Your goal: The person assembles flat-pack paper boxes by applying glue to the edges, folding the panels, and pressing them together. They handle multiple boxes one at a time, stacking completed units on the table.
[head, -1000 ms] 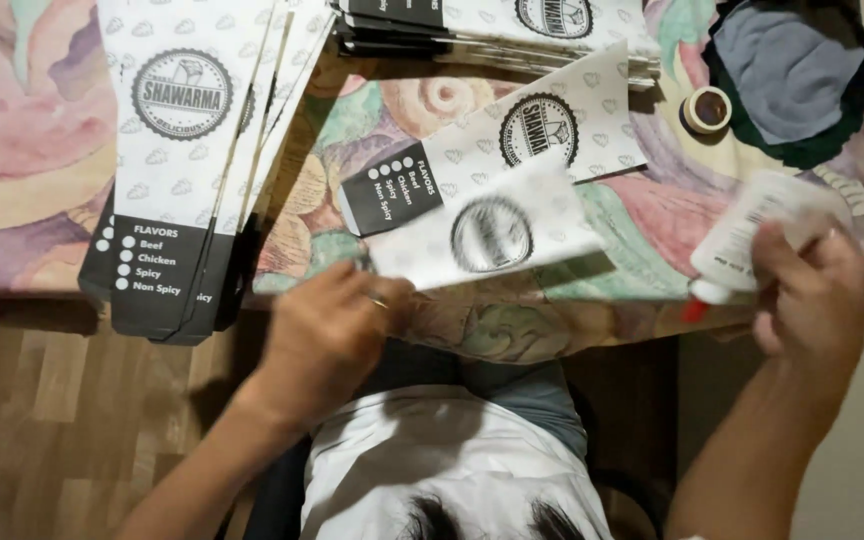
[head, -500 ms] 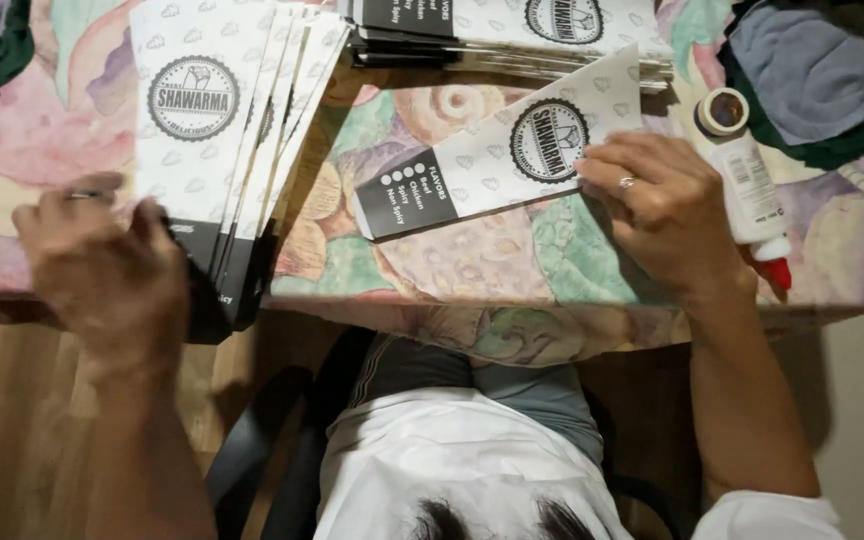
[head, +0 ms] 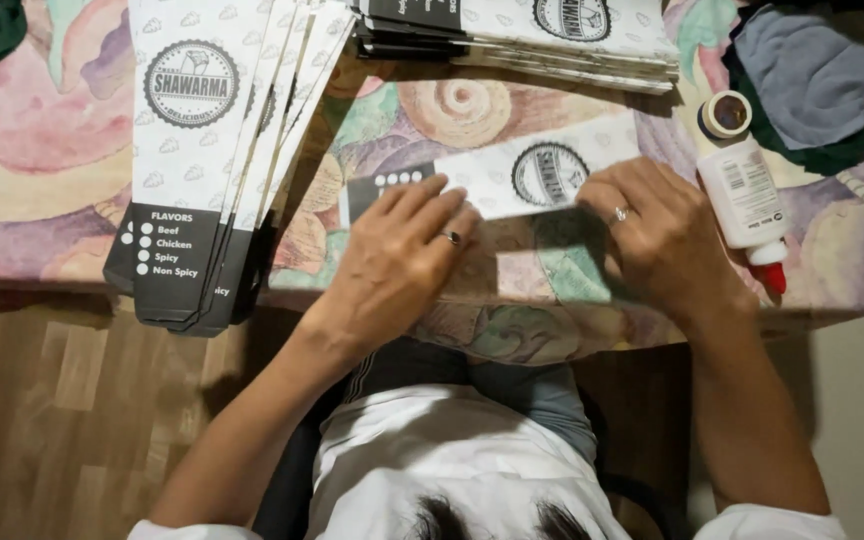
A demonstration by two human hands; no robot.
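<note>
Swirls of pink, green and tan cover the cloth on the tabletop in front of me, with wood-patterned floor showing below its near edge. Flat on the cloth, right in the middle, lies a long white paper sleeve with a black end and a round black emblem, and both of my hands are pressing down on it. My left hand rests palm down with the fingers lying close together, its fingertips over the sleeve's black end. My right hand is also flat, fingers gently curved, and covers the sleeve's lower right edge just beside the emblem; neither hand pinches anything. To the left, a fanned stack of flat sleeves hangs over the tabletop's near edge, and another pile of sleeves lies along the far edge. Just to the right of my right hand a white glue bottle with a red tip lies on its side, a small roll of tape touching its far end, near a grey and green cloth.
</note>
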